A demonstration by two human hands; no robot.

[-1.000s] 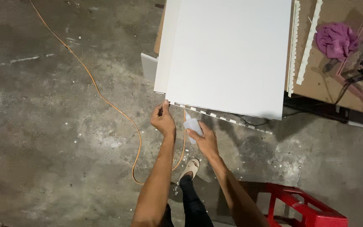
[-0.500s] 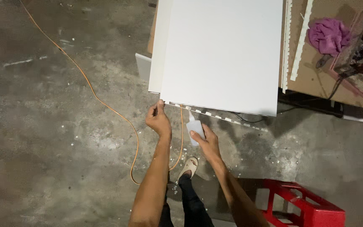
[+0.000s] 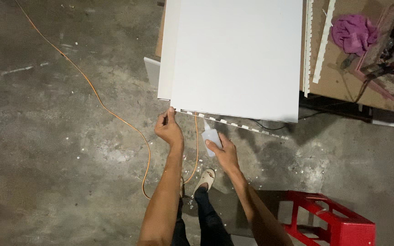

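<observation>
I find one package: a small translucent white plastic squeeze bottle with a tapered nozzle, held in my right hand just below the near edge of the large flat white panel, nozzle pointing up at that edge. I see no labels, signs or screens.

Both bare forearms reach forward from the bottom of the view, nearly parallel, elbows low. The left hand is raised with its wrist straight, fingers curled and pinched together at their tips, thumb beside them. The right hand sits lower and closer in, knuckles up, fingers wrapped closed, thumb pressed along the top.
</observation>
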